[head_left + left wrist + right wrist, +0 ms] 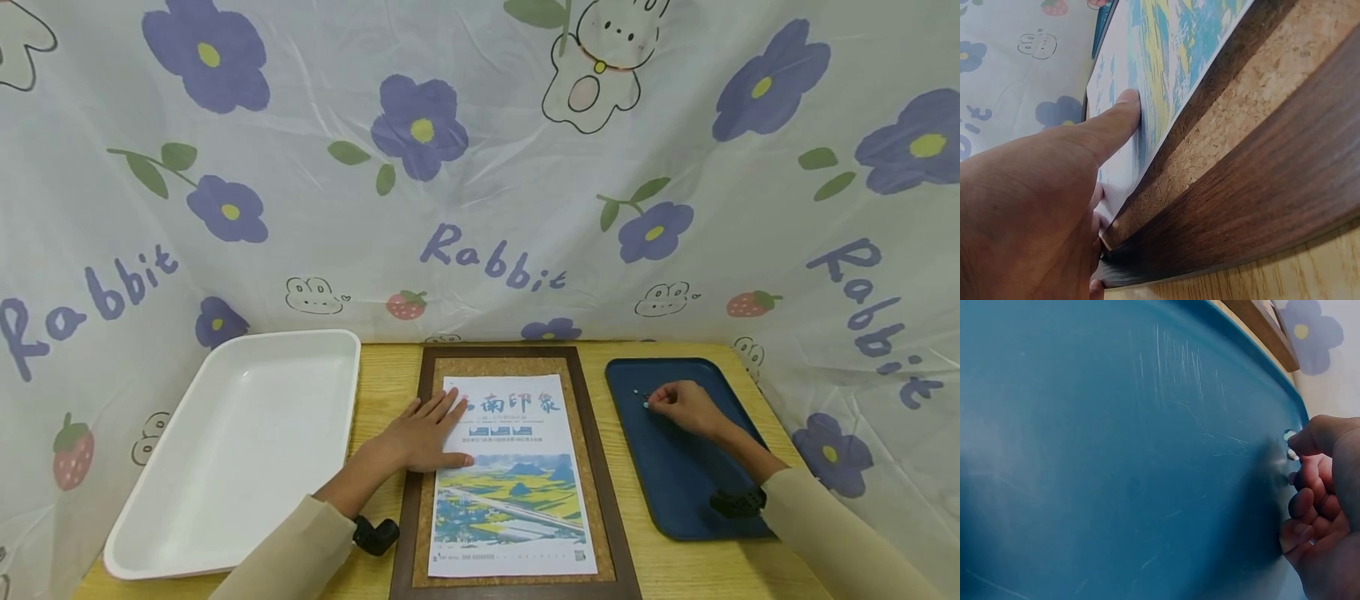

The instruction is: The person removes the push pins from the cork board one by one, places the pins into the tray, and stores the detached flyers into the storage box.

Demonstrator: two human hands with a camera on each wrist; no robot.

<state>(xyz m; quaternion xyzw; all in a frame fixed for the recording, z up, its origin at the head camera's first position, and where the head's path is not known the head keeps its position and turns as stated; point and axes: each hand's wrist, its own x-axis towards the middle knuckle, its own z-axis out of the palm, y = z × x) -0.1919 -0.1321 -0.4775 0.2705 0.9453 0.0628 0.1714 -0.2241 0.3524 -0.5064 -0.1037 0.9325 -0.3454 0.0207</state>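
A printed poster with a landscape picture lies on a cork board with a dark wooden frame. My left hand rests on the poster's upper left part, fingers spread. In the left wrist view its thumb lies straight on the picture. Over the far part of a blue tray, my right hand has its fingers curled and pinches a small pale tack-like piece at the fingertips. Another small pale piece is beside the thumb. Their exact kind is too small to tell.
A large white tray stands on the left of the wooden table. The framed board lies between the two trays. A white curtain with flowers and rabbits hangs behind the table and along both sides.
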